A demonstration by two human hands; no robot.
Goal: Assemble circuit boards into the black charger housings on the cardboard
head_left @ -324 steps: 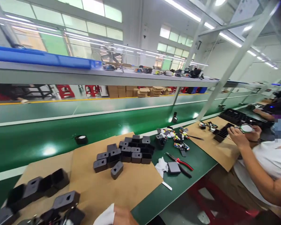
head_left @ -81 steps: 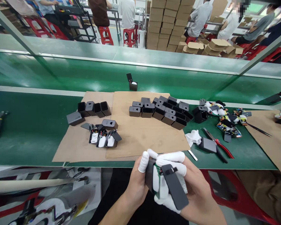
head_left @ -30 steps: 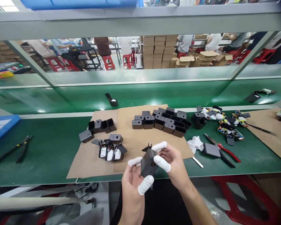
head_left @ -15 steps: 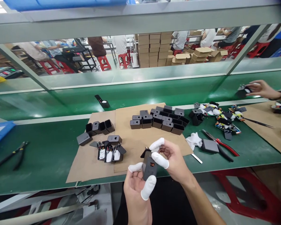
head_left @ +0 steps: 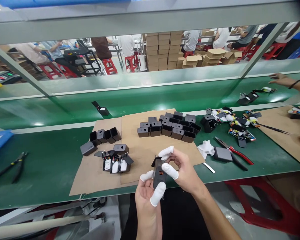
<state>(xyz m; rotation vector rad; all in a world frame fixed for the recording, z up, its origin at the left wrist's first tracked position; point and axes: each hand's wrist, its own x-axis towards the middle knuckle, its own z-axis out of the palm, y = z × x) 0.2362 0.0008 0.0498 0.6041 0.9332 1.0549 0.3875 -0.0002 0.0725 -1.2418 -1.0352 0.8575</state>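
Between my two hands is a black charger housing (head_left: 159, 176) with a port cutout in its side and a plug flap at its top end. My left hand (head_left: 150, 196) grips its lower end between white-cotted fingers. The cotted thumb and finger of my right hand (head_left: 178, 166) pinch its upper part. On the cardboard (head_left: 137, 163) to the left, several filled housings (head_left: 115, 164) show white parts inside and open flaps. Behind my hands stand several bare black housings (head_left: 170, 128) in a cluster.
Pliers (head_left: 233, 150), a white cloth (head_left: 205, 149) and a grey block (head_left: 223, 154) lie to the right, near a pile of circuit parts (head_left: 236, 123). Black cutters (head_left: 18, 166) rest at the left. A co-worker's hand (head_left: 282, 80) reaches in at the far right.
The co-worker's hand has let go of a housing on the far ledge and moved back to the right. My hands keep holding the charger housing with little movement; the view shifts slightly.
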